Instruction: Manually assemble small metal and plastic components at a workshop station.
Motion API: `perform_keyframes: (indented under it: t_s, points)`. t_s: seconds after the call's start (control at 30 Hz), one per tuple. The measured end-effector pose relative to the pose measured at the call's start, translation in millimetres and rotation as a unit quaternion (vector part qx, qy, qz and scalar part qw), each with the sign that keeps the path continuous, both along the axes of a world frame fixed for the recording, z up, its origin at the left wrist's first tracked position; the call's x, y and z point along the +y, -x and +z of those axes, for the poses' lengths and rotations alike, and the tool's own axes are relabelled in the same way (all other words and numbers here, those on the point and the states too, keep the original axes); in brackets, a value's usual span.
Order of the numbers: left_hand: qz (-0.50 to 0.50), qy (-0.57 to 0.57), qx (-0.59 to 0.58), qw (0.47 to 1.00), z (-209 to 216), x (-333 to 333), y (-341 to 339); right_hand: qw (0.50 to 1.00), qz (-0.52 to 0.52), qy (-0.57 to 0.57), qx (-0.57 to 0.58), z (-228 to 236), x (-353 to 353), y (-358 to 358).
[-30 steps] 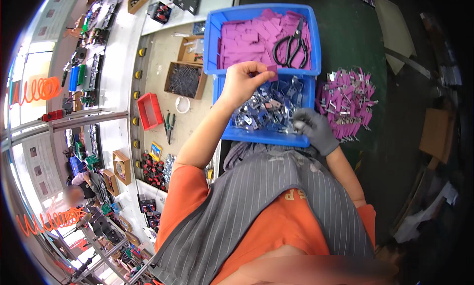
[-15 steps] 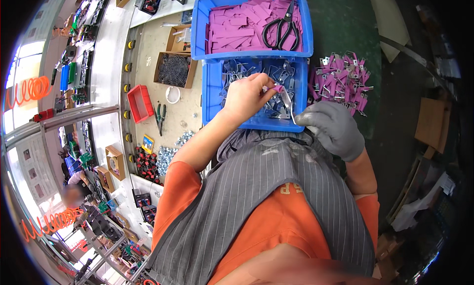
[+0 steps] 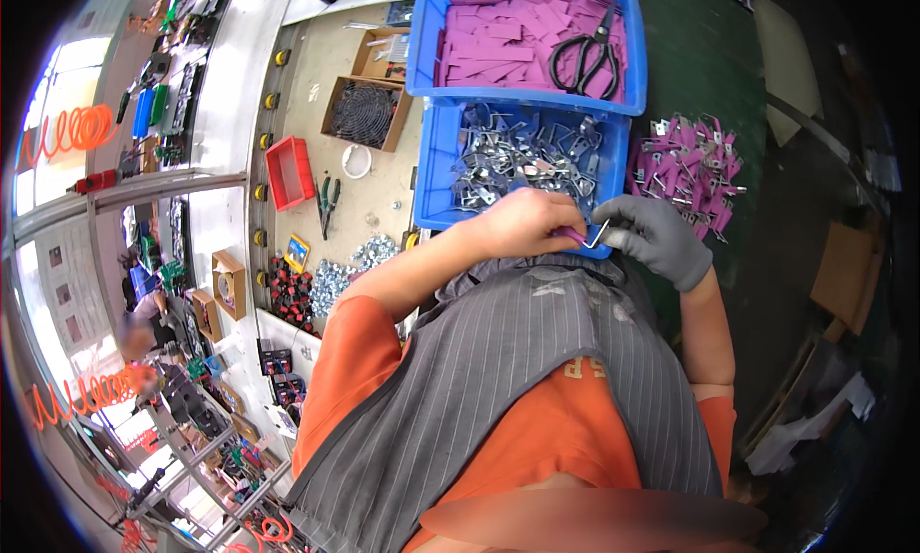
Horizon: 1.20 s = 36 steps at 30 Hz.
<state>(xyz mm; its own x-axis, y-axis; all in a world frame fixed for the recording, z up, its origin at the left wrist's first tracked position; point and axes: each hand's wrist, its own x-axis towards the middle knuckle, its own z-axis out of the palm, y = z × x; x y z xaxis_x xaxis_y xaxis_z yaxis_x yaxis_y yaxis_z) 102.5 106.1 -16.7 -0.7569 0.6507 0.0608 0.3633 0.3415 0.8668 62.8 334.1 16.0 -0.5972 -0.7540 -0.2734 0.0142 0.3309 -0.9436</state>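
My bare left hand [image 3: 530,221] is closed in a pinch on a purple strip [image 3: 572,235], wrapped at one end of a bent metal bracket [image 3: 598,235]. My right hand [image 3: 659,239], in a grey glove, pinches the bracket's other end. Both hands are close together at the near edge of a blue bin [image 3: 434,174], which holds many loose metal brackets [image 3: 522,160]. Behind it, a second blue bin [image 3: 422,55] contains flat purple strips [image 3: 494,50], with black-handled scissors [image 3: 586,62] lying on top. My left fingers hide part of the held bracket.
Right of the bins lies a pile of purple-wrapped brackets [image 3: 685,174] on a green surface. To the left are a red tray [image 3: 289,172], pliers [image 3: 328,208], a white ring [image 3: 356,161], a cardboard box of black coiled material [image 3: 364,112] and small metal parts [image 3: 331,285].
Both hands have come down from over the bracket bin to its near edge, closer to my body. The bracket has turned and shows less. The whole view has shifted slightly.
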Motion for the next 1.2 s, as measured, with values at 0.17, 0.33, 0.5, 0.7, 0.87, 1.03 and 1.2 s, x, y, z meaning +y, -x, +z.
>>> perform_keyframes:
  t_s: [0.17, 0.33, 0.5, 0.7, 0.87, 1.03, 1.2]
  points:
    - [0.025, 0.023, 0.028, 0.999, -9.5, 13.5, -11.7, 0.993, 0.0, 0.009, 0.12, -24.6, 6.4, -5.8]
    - [0.242, 0.158, 0.021, 0.957, -30.7, -17.6, 7.7, 0.971, -0.166, -0.026, 0.17, -39.9, 47.5, -6.6]
    - [0.173, 0.374, 0.109, 0.905, -86.1, -60.3, 37.3, 0.873, -0.306, -0.188, 0.331, -83.7, 99.5, 4.2]
    - [0.031, 0.405, 0.199, 0.892, -123.8, -21.8, 44.5, 0.803, -0.362, -0.247, 0.403, -89.2, 81.6, 2.6]
    - [0.025, 0.402, 0.21, 0.891, -107.1, -16.7, 49.6, 0.895, -0.316, -0.127, 0.287, -64.3, 25.8, -9.4]
    - [0.177, 0.026, 0.093, 0.98, -35.4, -14.5, 33.3, 0.903, -0.212, -0.029, 0.373, -61.1, -18.1, -15.0]
    - [0.196, -0.14, -0.035, 0.97, -4.4, -7.0, 19.2, 0.958, -0.098, 0.185, -0.198, -67.1, -21.8, -15.6]
